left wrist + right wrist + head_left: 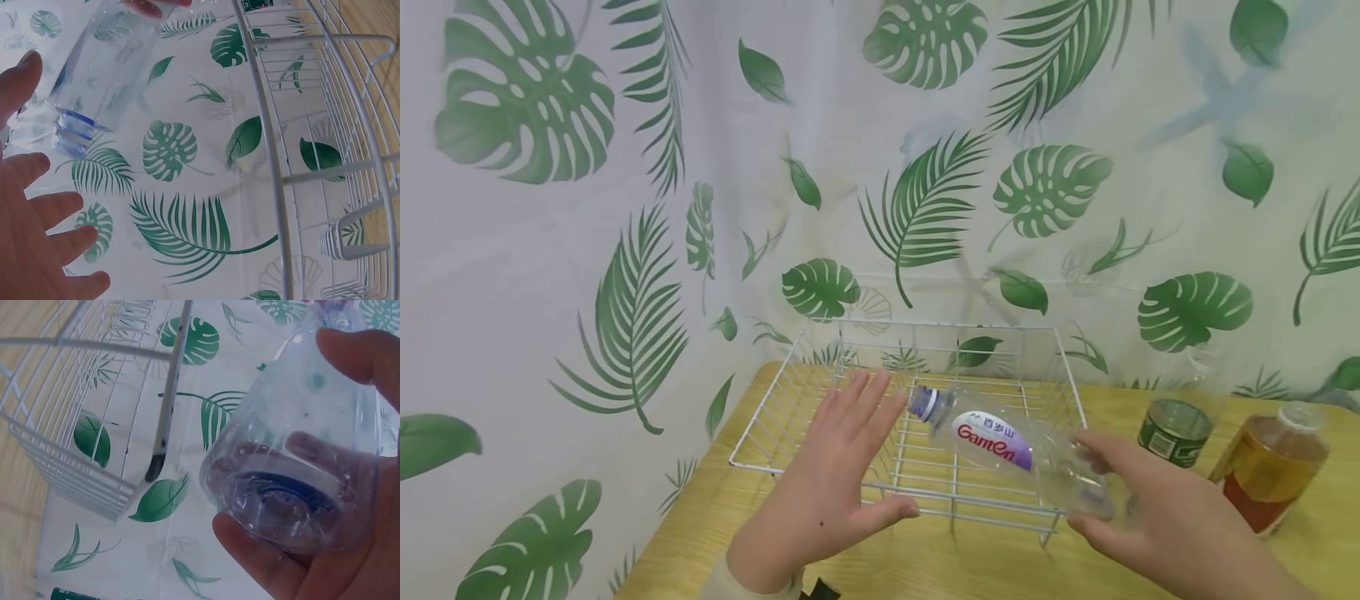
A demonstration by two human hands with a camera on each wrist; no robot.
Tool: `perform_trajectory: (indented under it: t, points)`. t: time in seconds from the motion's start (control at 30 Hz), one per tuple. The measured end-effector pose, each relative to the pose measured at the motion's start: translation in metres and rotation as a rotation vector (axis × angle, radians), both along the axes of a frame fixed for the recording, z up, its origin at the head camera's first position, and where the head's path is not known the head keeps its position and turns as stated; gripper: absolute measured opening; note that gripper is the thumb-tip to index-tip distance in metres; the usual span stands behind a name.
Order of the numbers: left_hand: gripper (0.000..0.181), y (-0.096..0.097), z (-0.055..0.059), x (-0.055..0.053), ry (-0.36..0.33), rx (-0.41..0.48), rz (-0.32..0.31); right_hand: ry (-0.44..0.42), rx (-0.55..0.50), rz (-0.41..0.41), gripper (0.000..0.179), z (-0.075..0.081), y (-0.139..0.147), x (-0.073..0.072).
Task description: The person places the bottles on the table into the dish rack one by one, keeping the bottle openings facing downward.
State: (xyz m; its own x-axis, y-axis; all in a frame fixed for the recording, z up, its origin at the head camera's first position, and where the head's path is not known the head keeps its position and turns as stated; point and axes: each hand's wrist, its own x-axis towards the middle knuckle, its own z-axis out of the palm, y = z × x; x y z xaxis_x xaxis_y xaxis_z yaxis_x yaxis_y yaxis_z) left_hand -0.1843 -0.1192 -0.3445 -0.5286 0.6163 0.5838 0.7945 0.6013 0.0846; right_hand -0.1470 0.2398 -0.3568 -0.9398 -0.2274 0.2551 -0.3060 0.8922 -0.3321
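Note:
A clear plastic water bottle (992, 442) with a purple cap and a white-and-purple label is tilted over the white wire basket (955, 500). My right hand (1172, 508) grips it near its base; the right wrist view shows fingers curled round the bottle (287, 462). My left hand (835, 475) is spread beside the cap, fingers straight and thumb apart. In the left wrist view the left hand (44, 231) holds nothing, and the bottle cap (74, 132) is a short way from its fingers.
To the right on the wooden table (700, 533) stand a clear bottle with a green label (1176, 429) and a bottle of amber drink (1270, 467). A leaf-patterned cloth (940, 275) hangs behind and on the left. A small black object (823, 590) shows at the lower edge.

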Motion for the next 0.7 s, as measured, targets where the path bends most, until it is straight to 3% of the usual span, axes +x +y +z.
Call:
perform_trajectory:
  t: [0.13, 0.37, 0.5, 0.7]
  points:
    - [0.099, 0.004, 0.001, 0.005, 0.079, -0.048, 0.002, 0.006, 0.051, 0.011, 0.084, -0.001, -0.004, 0.003]
    - [0.097, 0.012, -0.001, 0.015, 0.141, -0.116, 0.010, 0.010, 0.112, 0.053, 0.082, 0.001, -0.010, 0.008]
    - [0.094, 0.019, -0.003, 0.022, 0.129, -0.146, -0.026, 0.038, 0.139, 0.084, 0.084, 0.002, -0.015, 0.009]
    - [0.098, 0.029, -0.007, 0.028, 0.094, -0.184, -0.058, 0.188, 0.172, 0.148, 0.081, -0.002, -0.020, 0.013]
